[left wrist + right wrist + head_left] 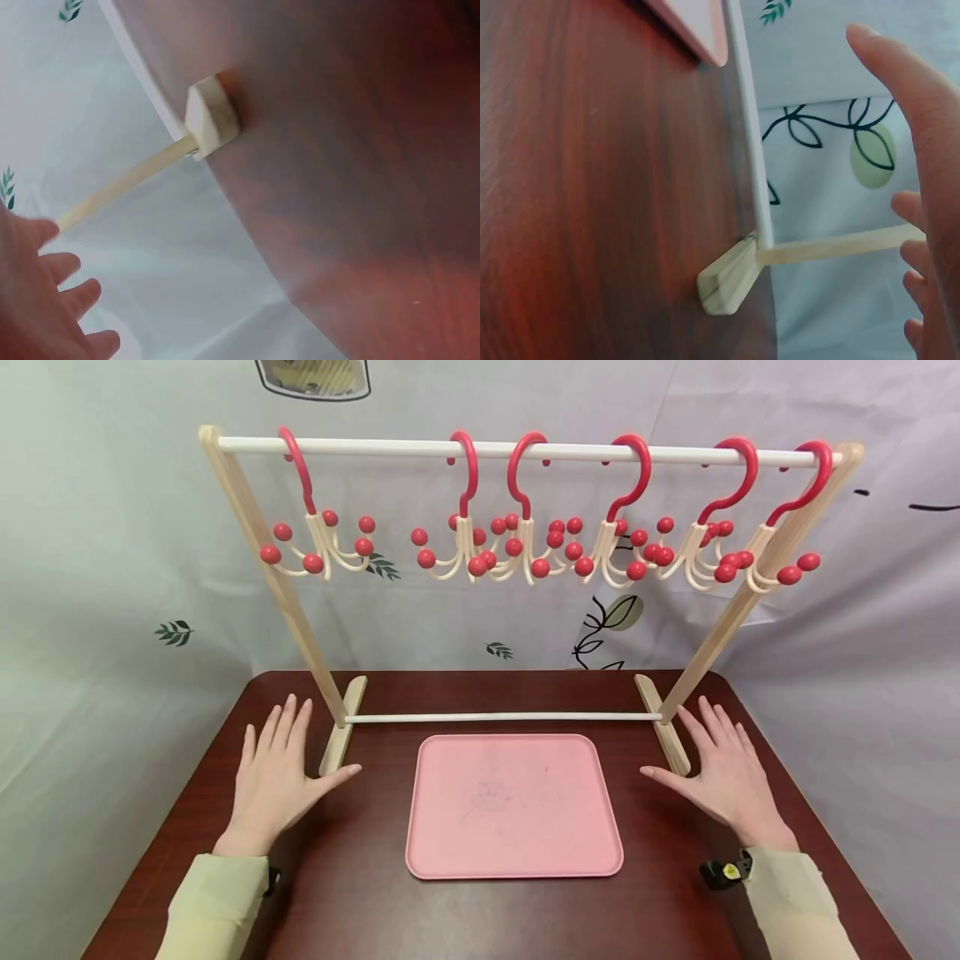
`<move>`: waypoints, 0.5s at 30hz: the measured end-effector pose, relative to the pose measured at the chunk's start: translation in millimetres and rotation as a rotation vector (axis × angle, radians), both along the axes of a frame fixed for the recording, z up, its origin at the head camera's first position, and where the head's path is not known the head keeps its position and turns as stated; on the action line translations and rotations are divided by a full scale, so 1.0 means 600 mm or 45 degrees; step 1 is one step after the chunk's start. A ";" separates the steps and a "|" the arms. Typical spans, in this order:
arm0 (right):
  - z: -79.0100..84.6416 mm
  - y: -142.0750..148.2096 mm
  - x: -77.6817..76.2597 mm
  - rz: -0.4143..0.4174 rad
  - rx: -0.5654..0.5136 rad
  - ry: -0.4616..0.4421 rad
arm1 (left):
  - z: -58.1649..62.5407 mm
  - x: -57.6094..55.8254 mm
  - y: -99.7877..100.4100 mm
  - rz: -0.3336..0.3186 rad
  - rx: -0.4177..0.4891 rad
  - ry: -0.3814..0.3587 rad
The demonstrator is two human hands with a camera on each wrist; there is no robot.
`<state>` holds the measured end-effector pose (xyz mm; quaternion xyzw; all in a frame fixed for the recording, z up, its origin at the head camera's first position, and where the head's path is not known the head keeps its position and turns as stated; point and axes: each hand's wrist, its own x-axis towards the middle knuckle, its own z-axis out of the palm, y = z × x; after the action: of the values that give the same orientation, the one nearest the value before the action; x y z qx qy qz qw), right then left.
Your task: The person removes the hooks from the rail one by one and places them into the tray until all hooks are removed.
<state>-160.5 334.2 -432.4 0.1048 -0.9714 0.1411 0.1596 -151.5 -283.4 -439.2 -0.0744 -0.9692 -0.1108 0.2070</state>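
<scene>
My left hand (276,777) is spread beside the rack's left foot (347,722), palm down, thumb pointing inward, holding nothing. On the other side my right hand (726,774) mirrors it near the right foot (663,727), fingers straight and nothing in them. Between the hands lies a pink rectangular tray (516,810), bare except for faint marks. Behind it stands a wooden rack with a white top rail (375,447). From the rail hang several multi-arm hook hangers, with red hooks and red ball tips. One hanger (318,539) is apart at the left; the others, such as this hanger (607,543), fill the middle and right.
A low white crossbar (502,717) joins the rack's feet behind the tray. The dark reddish-brown table (480,918) ends just behind the rack. Pale cloth (465,627) with leaf prints hangs at the back and sides. Slanting wooden posts (281,585) rise at both ends.
</scene>
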 end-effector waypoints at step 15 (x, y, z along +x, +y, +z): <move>0.047 -0.024 -0.011 0.049 -0.206 0.118 | 0.069 -0.030 0.014 0.071 0.375 0.187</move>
<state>-167.3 319.7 -404.0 0.1167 -0.9462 0.2173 0.2095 -169.4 -275.0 -397.9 -0.0241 -0.9265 -0.2401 0.2888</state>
